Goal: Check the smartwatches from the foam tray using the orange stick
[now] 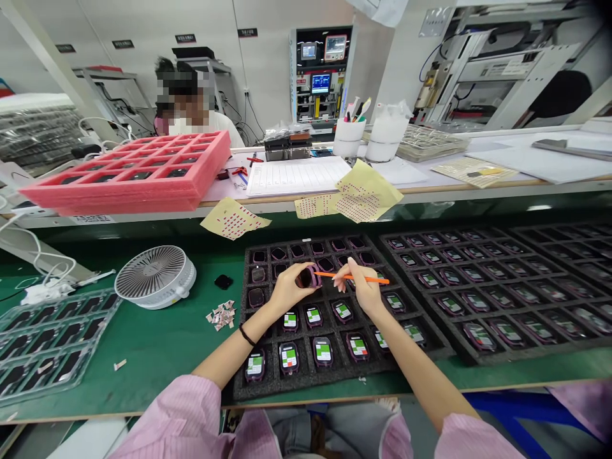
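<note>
My left hand is closed round the edges of a purple-framed smartwatch, lifted above a black foam tray. In my right hand is a thin orange stick, whose tip reaches the watch's side. I cannot make out what kind of tool the stick is. Under my hands, the tray's pockets hold purple smartwatches; those in the front rows, such as one watch, have lit green-and-white screens. Farther back the watches are dark, like one watch at the left.
More foam trays of watches stand at the right. On the left are a white fan, small paper strips, a black piece and clear trays. A pink foam box sits on the shelf; a person is behind it.
</note>
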Tool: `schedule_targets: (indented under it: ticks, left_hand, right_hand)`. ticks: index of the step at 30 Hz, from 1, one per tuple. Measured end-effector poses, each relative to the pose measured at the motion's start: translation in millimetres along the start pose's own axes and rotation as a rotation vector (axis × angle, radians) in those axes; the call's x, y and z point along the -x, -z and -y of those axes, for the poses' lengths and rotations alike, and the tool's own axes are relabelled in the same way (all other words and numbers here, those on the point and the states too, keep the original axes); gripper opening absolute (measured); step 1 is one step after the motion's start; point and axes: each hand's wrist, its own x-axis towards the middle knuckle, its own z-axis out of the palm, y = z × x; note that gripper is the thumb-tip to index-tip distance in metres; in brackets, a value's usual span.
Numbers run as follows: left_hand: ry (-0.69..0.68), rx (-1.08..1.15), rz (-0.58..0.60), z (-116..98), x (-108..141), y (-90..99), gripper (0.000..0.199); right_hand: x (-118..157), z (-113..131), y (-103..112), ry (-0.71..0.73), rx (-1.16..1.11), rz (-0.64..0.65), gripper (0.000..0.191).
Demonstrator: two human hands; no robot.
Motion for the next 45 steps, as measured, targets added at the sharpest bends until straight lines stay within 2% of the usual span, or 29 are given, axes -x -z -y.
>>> schedule_targets:
  ticks: [2, 5, 8, 11, 14, 17, 19, 23, 25, 29, 33, 39, 42, 45]
  left_hand:
    - [0.003, -0.045, 0.040, -4.6, -2.8, 0.5, 0.047]
    - [0.020, -0.172, 0.138, -14.1, -11.3, -5.6, 0.046]
    - [0.051, -0.306, 0.286, -21.3, -22.1, -21.6, 0.048]
    - [0.077, -0.369, 0.407, -23.8, -30.6, -37.1, 0.051]
    - [0.120, -0.381, 0.413, -20.9, -32.5, -37.9, 0.053]
    - [0.123, -0.439, 0.359, -11.8, -26.2, -23.2, 0.054]
    - [0.091, -0.518, 0.363, -4.7, -18.1, -11.2, 0.056]
    - [0.028, -0.657, 0.443, -0.7, -3.1, 0.6, 0.063]
    - [-0.004, -0.665, 0.447, -5.7, -1.7, -2.9, 0.061]
    - [-0.124, -0.575, 0.489, -18.3, -11.0, -25.7, 0.052]
    - [-0.152, -0.548, 0.556, -21.1, -24.5, -46.7, 0.044]
    - [-0.029, -0.452, 0.730, -25.8, -58.5, -44.3, 0.048]
    - [0.036, -0.423, 0.734, -33.2, -75.4, -52.8, 0.037]
    - [0.072, -0.467, 0.717, -41.7, -82.3, -73.4, 0.039]
  right_hand:
    - [-2.7, 1.1, 5.2, 0.004, -0.005, -0.016, 0.054]
    - [-6.4, 4.8, 18.1, 0.028, -0.014, -0.115, 0.051]
    - [-5.7, 8.5, 32.7, 0.041, 0.063, -0.206, 0.046]
    - [-1.1, 7.3, 47.1, 0.014, 0.204, -0.230, 0.046]
    - [2.2, -0.2, 63.6, -0.022, 0.305, -0.252, 0.049]
    - [1.1, -11.2, 83.0, -0.109, 0.336, -0.233, 0.050]
    - [-1.4, -18.8, 96.1, -0.164, 0.401, -0.197, 0.056]
    - [-7.8, -32.7, 117.1, -0.062, 0.794, -0.106, 0.053]
    - [-10.6, -39.3, 123.0, -0.002, 1.000, -0.078, 0.049]
    - [-15.2, -52.7, 125.7, -0.061, 1.186, -0.024, 0.037]
    - [-19.1, -62.3, 127.9, -0.065, 1.145, 0.014, 0.039]
    - [-19.5, -65.8, 138.3, -0.047, 0.960, 0.043, 0.055]
    - [-18.5, -65.1, 138.3, -0.048, 0.897, 0.065, 0.053]
    - [-20.7, -65.1, 136.0, -0.037, 0.848, 0.126, 0.044]
